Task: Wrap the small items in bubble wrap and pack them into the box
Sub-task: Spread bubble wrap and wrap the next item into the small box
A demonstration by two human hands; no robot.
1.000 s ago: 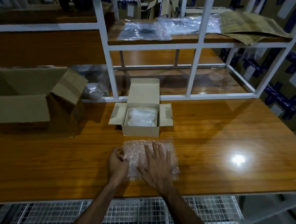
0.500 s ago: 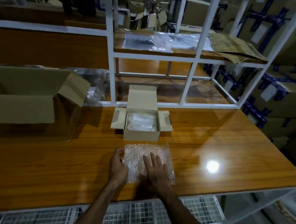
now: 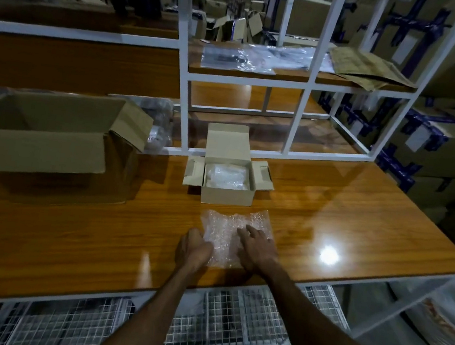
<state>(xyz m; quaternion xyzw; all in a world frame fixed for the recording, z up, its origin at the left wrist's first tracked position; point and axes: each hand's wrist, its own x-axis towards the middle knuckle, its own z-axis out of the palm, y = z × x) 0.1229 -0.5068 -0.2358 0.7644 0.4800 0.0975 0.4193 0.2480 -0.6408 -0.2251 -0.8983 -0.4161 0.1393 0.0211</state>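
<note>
My left hand [image 3: 193,250] now curls, pinching the bubble wrap [image 3: 236,235] edge; right hand [image 3: 258,248] has slid aside, fingers flat on it, starting the fold.

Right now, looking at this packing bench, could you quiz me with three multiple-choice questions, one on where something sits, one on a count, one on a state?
1. Where does the bubble wrap sheet lie?
A. on the wooden table, in front of the small box
B. inside the large carton
C. on the upper shelf

2. How many hands touch the sheet?
A. none
B. one
C. two

3. What state is the small box in?
A. taped shut
B. open, with a wrapped bundle inside
C. open and empty

Answers:
1. A, since the sheet lies flat on the tabletop just nearer the person than the small box.
2. C, since the left hand grips its left edge and the right hand rests flat on it.
3. B, since its lid stands up, the side flaps are spread, and something white and wrapped shows inside.
</note>
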